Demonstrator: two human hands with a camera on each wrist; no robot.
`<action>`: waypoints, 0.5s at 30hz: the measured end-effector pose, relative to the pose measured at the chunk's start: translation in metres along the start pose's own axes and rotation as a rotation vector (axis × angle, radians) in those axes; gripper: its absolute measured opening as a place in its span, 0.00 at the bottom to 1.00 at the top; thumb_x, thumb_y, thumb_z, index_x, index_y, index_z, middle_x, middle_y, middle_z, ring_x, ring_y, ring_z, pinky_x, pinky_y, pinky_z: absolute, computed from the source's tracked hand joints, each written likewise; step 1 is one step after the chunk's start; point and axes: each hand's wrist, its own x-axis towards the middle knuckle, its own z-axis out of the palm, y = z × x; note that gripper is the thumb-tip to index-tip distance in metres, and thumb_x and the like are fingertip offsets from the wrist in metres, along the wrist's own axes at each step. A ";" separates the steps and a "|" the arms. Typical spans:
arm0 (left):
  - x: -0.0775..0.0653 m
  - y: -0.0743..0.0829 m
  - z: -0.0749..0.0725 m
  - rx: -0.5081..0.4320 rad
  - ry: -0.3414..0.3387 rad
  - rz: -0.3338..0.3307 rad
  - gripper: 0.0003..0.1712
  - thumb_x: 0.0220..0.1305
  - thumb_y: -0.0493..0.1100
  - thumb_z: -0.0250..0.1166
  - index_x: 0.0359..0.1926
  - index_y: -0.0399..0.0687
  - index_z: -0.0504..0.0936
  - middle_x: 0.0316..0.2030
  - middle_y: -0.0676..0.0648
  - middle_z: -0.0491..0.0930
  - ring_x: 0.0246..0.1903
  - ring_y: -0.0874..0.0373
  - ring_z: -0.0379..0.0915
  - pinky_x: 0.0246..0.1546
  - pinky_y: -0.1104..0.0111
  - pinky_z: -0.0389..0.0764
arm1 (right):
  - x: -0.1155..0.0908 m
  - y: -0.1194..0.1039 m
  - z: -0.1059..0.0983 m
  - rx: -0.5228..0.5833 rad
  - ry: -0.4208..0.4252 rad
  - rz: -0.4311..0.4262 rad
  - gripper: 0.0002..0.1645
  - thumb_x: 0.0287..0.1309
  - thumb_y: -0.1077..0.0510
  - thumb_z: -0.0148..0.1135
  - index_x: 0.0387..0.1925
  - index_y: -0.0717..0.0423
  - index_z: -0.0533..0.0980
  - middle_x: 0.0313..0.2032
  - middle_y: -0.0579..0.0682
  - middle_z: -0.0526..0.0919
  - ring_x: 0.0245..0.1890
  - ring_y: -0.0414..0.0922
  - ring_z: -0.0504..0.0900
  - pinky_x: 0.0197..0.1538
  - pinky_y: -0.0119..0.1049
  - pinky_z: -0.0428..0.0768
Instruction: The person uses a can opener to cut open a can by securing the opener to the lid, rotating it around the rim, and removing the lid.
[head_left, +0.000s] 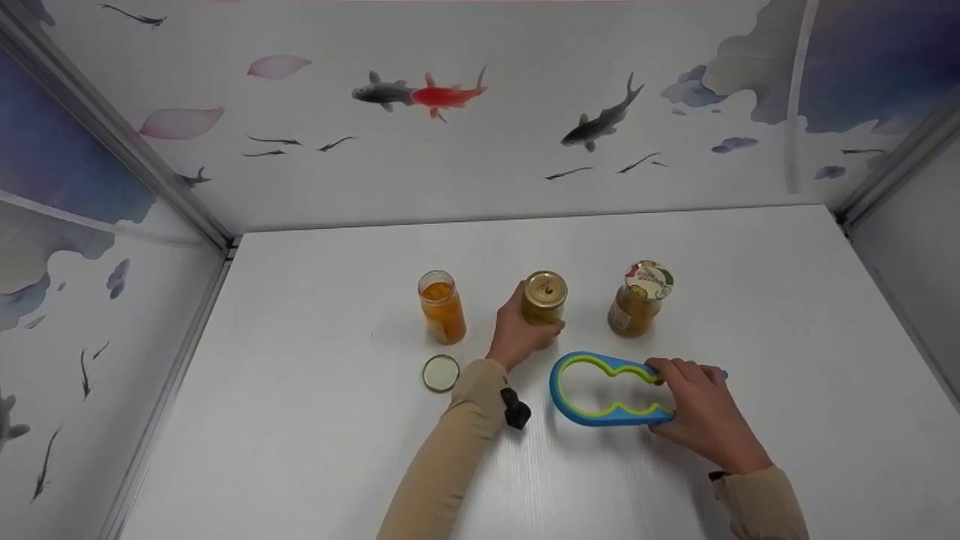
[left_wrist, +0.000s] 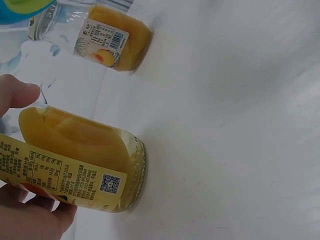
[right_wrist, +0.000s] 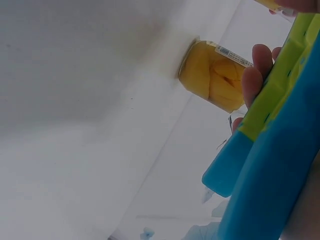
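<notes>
Gold-lidded fruit jar point(head_left: 545, 290) was upright near the middle of the white table point(head_left: 300, 412), clasped by the left hand point(head_left: 519, 330), fingers curled round its left side, thumb on its right, forearm point(head_left: 448, 450) stretched forward. Nearer the body, the right hand point(head_left: 697, 409), angled forward and leftward, gripped both arms of the blue-and-green jar opener point(head_left: 615, 418). Lidless orange fruit jar point(head_left: 445, 313) stood left, patterned-lid jar point(head_left: 634, 309) right
</notes>
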 end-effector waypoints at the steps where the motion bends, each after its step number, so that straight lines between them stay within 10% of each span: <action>1: 0.000 0.000 0.000 -0.003 0.004 -0.003 0.38 0.51 0.38 0.75 0.62 0.50 0.67 0.56 0.51 0.73 0.57 0.56 0.68 0.58 0.62 0.70 | 0.000 0.000 0.000 0.001 -0.001 0.000 0.47 0.25 0.63 0.83 0.54 0.60 0.71 0.42 0.53 0.80 0.46 0.53 0.76 0.56 0.59 0.62; 15: -0.005 0.001 0.003 -0.036 0.011 -0.061 0.45 0.50 0.40 0.76 0.68 0.52 0.65 0.59 0.51 0.72 0.60 0.55 0.67 0.60 0.60 0.68 | -0.002 0.001 -0.006 -0.006 0.026 0.000 0.47 0.22 0.62 0.85 0.52 0.60 0.72 0.41 0.52 0.80 0.45 0.53 0.76 0.55 0.60 0.63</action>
